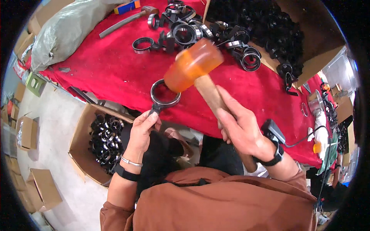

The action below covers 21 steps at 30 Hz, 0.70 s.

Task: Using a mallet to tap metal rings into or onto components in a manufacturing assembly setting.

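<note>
The fingers of the left hand [142, 127] are pinched narrow on the stem of a black ring part [158, 105], thumb on top, and hold it by the near edge of the red-covered counter [111, 73]. The ring part's long axis runs from near left to far right — stem toward the person, silver-lined ring pointing away — and the ring shows its round opening upward. The fingers of the right hand [241, 129] are wrapped round the wooden handle of a mallet [194, 65]. That handle slants from near right to far left, its butt showing beyond the near side of the fist; the amber head, slightly blurred, lies crosswise to it, one end over the ring's right side. Whether the two touch I cannot tell. The left forearm reaches in from near left, wrist fairly straight, with a silver bangle and a dark band; the right forearm slants in from near right, a dark band [278, 154] at its wrist. Farther out, a heap of similar parts [185, 32] lies on the far side of the counter, with a hammer [131, 22] and a pale sack [69, 32] to its left, and a large cardboard box [322, 40] of black pieces at far right. At near left, below the counter, a carton [83, 129] holds more ring parts.
</note>
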Available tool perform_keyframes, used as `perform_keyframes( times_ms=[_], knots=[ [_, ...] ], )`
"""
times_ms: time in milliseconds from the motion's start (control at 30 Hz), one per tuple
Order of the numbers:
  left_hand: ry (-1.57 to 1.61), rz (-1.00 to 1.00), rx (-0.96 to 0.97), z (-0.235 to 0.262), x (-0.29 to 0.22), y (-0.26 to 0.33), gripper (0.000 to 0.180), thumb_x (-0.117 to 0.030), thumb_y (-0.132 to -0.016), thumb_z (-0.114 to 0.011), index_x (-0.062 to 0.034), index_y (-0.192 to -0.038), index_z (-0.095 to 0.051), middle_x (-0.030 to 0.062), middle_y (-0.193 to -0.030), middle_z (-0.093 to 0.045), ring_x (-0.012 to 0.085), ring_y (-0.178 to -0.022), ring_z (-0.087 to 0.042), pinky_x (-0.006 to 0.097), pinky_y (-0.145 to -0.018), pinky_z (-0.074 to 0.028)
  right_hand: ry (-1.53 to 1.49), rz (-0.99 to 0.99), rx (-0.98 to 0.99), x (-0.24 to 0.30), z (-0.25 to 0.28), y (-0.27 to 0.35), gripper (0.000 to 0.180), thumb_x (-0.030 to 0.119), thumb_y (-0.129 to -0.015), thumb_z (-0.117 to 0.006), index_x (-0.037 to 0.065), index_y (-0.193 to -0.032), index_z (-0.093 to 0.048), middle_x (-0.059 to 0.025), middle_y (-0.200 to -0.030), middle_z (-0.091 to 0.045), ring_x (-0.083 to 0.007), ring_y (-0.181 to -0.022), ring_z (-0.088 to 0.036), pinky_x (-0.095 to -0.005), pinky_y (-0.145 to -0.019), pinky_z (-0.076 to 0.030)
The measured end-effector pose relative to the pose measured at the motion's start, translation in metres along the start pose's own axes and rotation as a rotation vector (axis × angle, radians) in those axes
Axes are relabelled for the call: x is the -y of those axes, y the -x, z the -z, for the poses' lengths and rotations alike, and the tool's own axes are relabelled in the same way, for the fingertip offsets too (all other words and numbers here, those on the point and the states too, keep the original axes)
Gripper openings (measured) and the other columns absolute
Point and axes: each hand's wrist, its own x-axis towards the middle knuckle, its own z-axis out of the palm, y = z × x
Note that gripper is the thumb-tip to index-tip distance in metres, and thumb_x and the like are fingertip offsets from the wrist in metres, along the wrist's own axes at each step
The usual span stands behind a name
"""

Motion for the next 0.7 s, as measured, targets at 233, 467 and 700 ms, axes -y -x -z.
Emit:
perform_keyframes(
  times_ms=[233, 467, 700],
  knots=[
    [0.017, -0.006, 0.015, 0.0, 0.004, -0.002, 0.017, -0.019, -0.086, -0.055, -0.0041, -0.08, -0.056, 0.0023, -0.07, -0.053, 0.0119, -0.064, -0.048, 0.024, -0.062, -0.038, 0.271, 0.386, -0.238, -0.04, -0.044, 0.023, 0.059, 0.001, -0.08, -0.056, 0.003, -0.134, -0.031, -0.0227, -0.075, -0.054, -0.0392, -0.067, -0.055, -0.0419, -0.062, -0.046],
    [0.043, -0.009, -0.022, -0.004, 0.001, 0.0, 0.018, -0.023, -0.086, -0.056, -0.0053, -0.082, -0.057, -0.0011, -0.07, -0.054, 0.0078, -0.065, -0.047, 0.021, -0.061, -0.036, 0.361, 0.605, -0.387, -0.03, -0.045, 0.02, 0.062, 0.004, -0.078, -0.059, 0.005, -0.134, -0.032, -0.0181, -0.073, -0.049, -0.0349, -0.057, -0.053, -0.0421, -0.052, -0.045],
    [-0.025, -0.037, -0.075, 0.013, -0.006, 0.014, 0.016, -0.018, -0.086, -0.053, -0.0023, -0.083, -0.058, 0.0024, -0.069, -0.054, 0.0111, -0.065, -0.05, 0.023, -0.062, -0.039, 0.211, 0.514, -0.13, -0.035, -0.025, 0.013, 0.058, 0.006, -0.08, -0.059, 0.006, -0.132, -0.035, -0.0217, -0.086, -0.056, -0.0352, -0.07, -0.06, -0.0393, -0.064, -0.051]
  ],
)
